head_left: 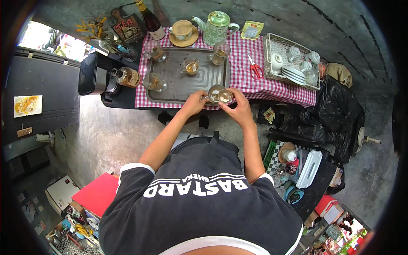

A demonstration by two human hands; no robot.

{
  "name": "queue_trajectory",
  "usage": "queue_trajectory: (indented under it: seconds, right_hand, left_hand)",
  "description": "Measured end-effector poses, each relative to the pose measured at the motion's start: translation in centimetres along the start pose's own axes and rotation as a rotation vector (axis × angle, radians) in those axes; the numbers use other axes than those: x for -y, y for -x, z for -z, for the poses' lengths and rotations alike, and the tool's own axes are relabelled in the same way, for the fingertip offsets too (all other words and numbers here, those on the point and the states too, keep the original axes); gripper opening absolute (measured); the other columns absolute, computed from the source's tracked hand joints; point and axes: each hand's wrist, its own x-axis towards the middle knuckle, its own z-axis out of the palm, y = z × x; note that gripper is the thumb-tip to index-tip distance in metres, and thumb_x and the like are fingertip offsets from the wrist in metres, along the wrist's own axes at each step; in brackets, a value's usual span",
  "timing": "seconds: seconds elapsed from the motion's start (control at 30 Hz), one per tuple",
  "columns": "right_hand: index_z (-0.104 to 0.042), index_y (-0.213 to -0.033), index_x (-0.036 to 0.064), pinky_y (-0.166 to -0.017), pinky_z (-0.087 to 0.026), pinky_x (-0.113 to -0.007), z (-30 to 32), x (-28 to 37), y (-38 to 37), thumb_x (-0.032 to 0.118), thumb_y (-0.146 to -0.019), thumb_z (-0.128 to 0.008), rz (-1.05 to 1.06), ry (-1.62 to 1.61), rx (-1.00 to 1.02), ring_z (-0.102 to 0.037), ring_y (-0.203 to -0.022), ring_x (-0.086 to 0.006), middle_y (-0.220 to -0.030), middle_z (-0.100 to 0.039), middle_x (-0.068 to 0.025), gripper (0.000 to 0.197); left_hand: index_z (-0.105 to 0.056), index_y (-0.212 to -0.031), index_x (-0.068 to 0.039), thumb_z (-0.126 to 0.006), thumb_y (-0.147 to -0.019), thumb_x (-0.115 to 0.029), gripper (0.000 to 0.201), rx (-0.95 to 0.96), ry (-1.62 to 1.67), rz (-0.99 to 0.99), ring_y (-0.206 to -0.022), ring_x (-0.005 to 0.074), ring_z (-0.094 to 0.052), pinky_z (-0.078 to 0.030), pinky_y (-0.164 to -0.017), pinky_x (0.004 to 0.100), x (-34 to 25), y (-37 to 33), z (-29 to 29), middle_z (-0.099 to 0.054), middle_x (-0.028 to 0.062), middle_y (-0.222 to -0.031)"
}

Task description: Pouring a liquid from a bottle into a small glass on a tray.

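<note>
At the near edge of a dark metal tray (170, 96), my left hand (194, 103) pinches the side of a small round cup (213, 91), which looks metallic. My right hand (238, 109) is closed around a clear glass cup (225, 96), tilted against the small one, with something pale in it. Their rims overlap, so I cannot tell whether anything is being poured. On the tray, a glass mug (191, 66) with a little brown liquid stands in the middle. Other glass mugs stand at its far left (155, 52), near left (154, 82) and far right (219, 54).
Behind the tray stand a green speckled teapot (217, 32), a lidded cup (182, 29) and a dark bottle (151, 21). Red scissors (255, 69) lie on the checked cloth (242, 55). A wicker basket (268, 49) holds cups and plates. At left is a brown bottle (128, 77).
</note>
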Motion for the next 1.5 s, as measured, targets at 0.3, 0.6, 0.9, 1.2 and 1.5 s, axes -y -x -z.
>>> queue_trajectory:
  seconds: [0.3,0.6,0.9,1.2,1.5]
  right_hand:
    - [-0.062,-0.115,-0.0004,-0.088,-0.052,-0.04,0.5,-0.9,0.6,0.017,-0.076,-0.084,0.02,0.055,-0.023,-0.066,-0.1,-0.034,-0.107,-0.067,-0.016,0.048]
    - [-0.062,-0.116,-0.0008,-0.089,-0.052,-0.04,1.2,-2.6,0.6,0.015,-0.077,-0.082,0.025,0.057,-0.031,-0.066,-0.1,-0.0346,-0.107,-0.068,-0.016,0.047]
    - [-0.062,-0.117,-0.001,-0.088,-0.052,-0.041,2.5,-3.1,-0.4,0.015,-0.076,-0.082,0.075,0.08,-0.005,-0.066,-0.1,-0.036,-0.107,-0.067,-0.0164,0.048]
    - [-0.062,-0.117,-0.0011,-0.087,-0.052,-0.043,3.5,-2.8,-1.4,0.014,-0.075,-0.082,0.172,0.14,0.02,-0.065,-0.098,-0.0368,-0.105,-0.067,-0.0172,0.048]
    - [-0.064,-0.115,0.0015,-0.085,-0.052,-0.043,4.5,-0.9,-2.1,0.015,-0.074,-0.082,0.215,0.145,0.093,-0.065,-0.095,-0.0371,-0.101,-0.066,-0.0157,0.046]
  left_hand:
    - [-0.057,-0.109,0.003,-0.049,-0.107,-0.017,0.021,0.135,0.221,0.058,-0.057,0.0163,-0.06,-0.05,-0.057,0.0336,1.0,-0.2,-1.2,-0.061,0.0083,-0.077]
    - [-0.051,-0.105,0.004,-0.045,-0.109,-0.02,0.025,0.133,0.162,0.111,-0.057,0.0204,-0.062,-0.051,-0.056,0.0367,-2.0,-0.4,-1.7,-0.065,0.0162,-0.086]
    - [-0.047,-0.097,0.001,-0.047,-0.108,-0.022,0.026,0.102,0.068,0.033,-0.057,0.0274,-0.062,-0.049,-0.057,0.0428,-3.1,-0.7,-0.7,-0.06,0.0188,-0.079]
    - [-0.05,-0.101,0.001,-0.05,-0.107,-0.024,0.025,-0.029,-0.176,-0.231,-0.068,0.0331,-0.062,-0.048,-0.065,0.0451,-4.9,0.2,0.3,-0.058,0.0204,-0.086]
    - [-0.052,-0.099,0.002,-0.052,-0.104,-0.024,0.027,-0.003,-0.22,-0.182,-0.093,0.046,-0.058,-0.043,-0.08,0.0513,-8.2,1.1,2.2,-0.06,0.0261,-0.093]
